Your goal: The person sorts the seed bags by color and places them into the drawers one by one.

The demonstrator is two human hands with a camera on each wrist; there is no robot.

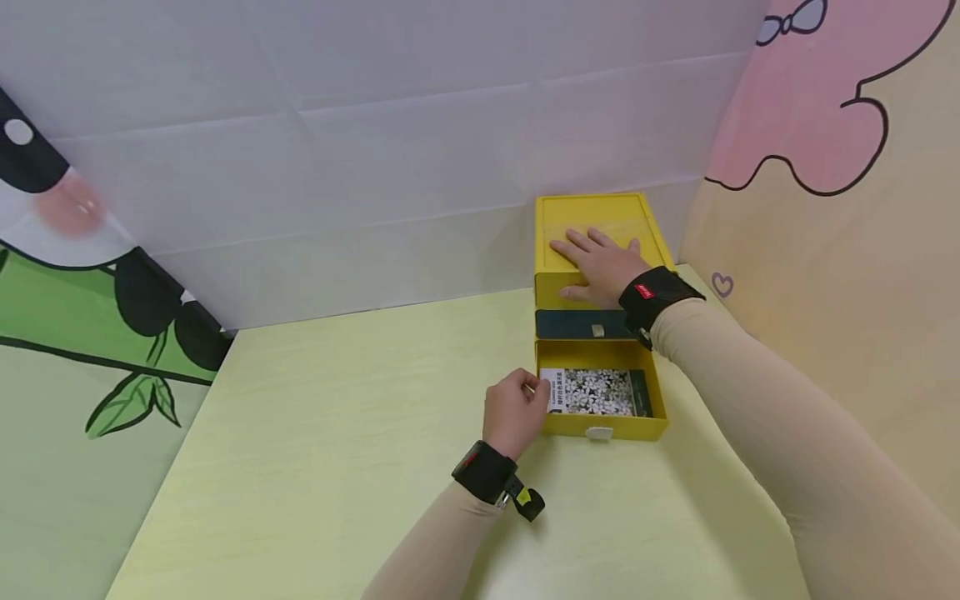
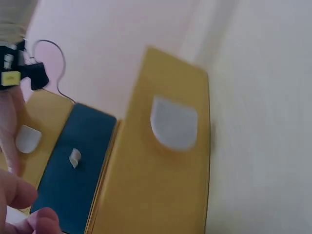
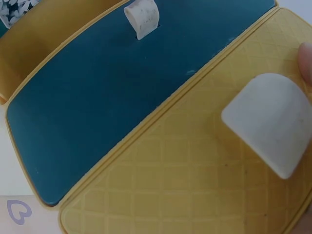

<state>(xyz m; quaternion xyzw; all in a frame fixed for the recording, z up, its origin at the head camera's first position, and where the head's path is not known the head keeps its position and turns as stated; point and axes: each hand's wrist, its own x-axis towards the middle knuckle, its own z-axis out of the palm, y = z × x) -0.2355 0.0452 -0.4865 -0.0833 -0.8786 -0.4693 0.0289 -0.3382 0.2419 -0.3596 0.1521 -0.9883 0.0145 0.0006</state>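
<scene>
A small drawer unit with a yellow top stands against the back wall. My right hand rests on its top with fingers spread. Below are a yellow drawer front and a dark teal drawer front, each with a pale tab. The yellow bottom drawer is pulled out. In it lies a flat packet printed with white flowers, with a dark green right end. My left hand is at the drawer's left rim, fingers loosely bent beside the packet's left end; thumb and finger show apart in the left wrist view.
The unit stands on a pale yellow-green table, near its back right corner. Behind is a white sheet wall. A peach wall panel with a pink cartoon rises close on the right, and a green cartoon panel on the left.
</scene>
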